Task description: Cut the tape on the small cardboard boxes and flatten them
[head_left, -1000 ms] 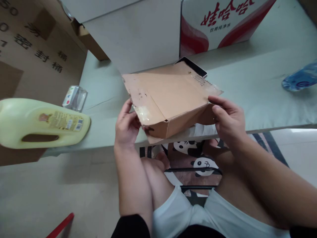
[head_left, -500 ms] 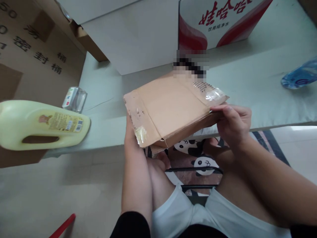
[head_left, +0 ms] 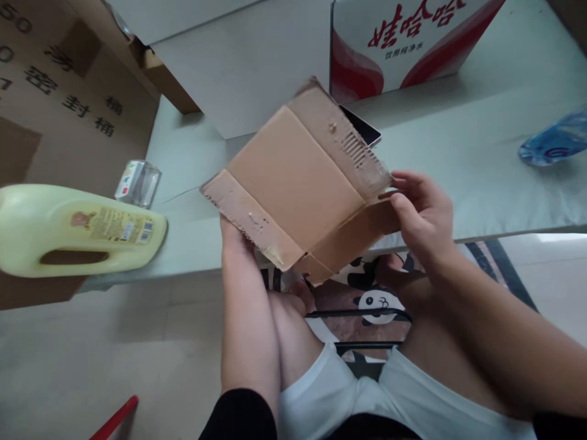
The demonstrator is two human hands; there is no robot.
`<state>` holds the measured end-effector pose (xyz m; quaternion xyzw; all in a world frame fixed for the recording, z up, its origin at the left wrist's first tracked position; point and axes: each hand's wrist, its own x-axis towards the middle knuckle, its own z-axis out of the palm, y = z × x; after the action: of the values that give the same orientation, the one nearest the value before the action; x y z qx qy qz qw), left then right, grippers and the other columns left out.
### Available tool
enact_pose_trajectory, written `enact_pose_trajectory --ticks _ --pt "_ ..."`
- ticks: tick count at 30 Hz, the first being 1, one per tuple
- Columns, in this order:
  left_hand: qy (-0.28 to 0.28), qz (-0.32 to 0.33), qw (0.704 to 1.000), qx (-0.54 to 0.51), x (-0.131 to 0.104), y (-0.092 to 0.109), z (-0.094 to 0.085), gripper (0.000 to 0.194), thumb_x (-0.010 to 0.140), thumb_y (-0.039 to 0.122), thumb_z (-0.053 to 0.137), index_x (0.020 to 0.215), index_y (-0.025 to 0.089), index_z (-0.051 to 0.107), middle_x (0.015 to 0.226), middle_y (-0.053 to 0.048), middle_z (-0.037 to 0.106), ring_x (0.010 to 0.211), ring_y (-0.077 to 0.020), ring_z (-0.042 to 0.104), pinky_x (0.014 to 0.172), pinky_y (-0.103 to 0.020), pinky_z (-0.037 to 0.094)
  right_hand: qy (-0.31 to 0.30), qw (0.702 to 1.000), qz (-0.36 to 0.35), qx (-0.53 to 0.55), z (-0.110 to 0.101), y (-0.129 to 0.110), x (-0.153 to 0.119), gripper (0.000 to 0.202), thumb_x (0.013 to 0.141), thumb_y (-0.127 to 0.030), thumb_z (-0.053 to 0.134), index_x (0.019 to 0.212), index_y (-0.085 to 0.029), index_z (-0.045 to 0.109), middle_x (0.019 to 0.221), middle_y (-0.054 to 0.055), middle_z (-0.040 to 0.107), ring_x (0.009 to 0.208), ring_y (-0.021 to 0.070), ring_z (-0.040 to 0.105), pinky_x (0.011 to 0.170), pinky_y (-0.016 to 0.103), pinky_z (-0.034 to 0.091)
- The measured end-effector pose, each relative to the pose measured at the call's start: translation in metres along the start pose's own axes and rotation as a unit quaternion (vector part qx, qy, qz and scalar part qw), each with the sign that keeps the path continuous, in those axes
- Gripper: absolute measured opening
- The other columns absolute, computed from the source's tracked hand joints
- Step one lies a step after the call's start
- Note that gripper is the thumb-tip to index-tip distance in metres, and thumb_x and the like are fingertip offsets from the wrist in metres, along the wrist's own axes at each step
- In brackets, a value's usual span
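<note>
My brown box (head_left: 298,177) is up in my hands, over the tabletop (head_left: 486,159) edge.
It's thin card with flat flaps, rough torn edges and dark marks. My right hand (head_left: 424,211) pinches its right corner; my left hand (head_left: 236,235) is mostly hidden under the left flap, so I can't tell its grip. The box partly covers a flat black thing (head_left: 364,127). A smooth yellow jug (head_left: 132,229) is left, a blue bottle (head_left: 554,140) right.
</note>
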<state>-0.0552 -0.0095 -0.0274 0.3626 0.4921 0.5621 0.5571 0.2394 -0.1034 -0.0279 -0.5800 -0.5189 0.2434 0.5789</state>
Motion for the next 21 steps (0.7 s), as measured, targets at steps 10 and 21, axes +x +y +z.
enact_pose_trajectory --ticks 10,21 --pt "0.004 0.049 0.998 -0.032 -0.001 0.009 0.005 0.061 0.078 0.077 0.047 0.105 0.026 0.071 0.106 -0.011 0.076 0.123 -0.0288 0.063 0.098 -0.042 0.055 0.002 0.987 0.104 0.121 0.005 0.045 0.014 0.048 0.08 -0.049 0.07 0.121 -0.027 0.058 0.113 0.007 0.065 0.096 0.0206 0.067 0.073 0.034 0.058" --pt "0.043 0.001 0.991 -0.129 -0.003 0.011 0.005 0.027 0.07 0.036 0.077 0.093 0.022 0.071 0.119 -0.01 0.074 0.127 -0.0291 0.061 0.102 -0.043 0.054 -0.027 0.94 0.251 0.227 0.017 0.008 0.011 0.046 0.057 -0.053 0.084 0.073 -0.021 0.055 0.053 -0.007 0.047 0.037 0.0049 0.036 0.029 0.018 0.028"
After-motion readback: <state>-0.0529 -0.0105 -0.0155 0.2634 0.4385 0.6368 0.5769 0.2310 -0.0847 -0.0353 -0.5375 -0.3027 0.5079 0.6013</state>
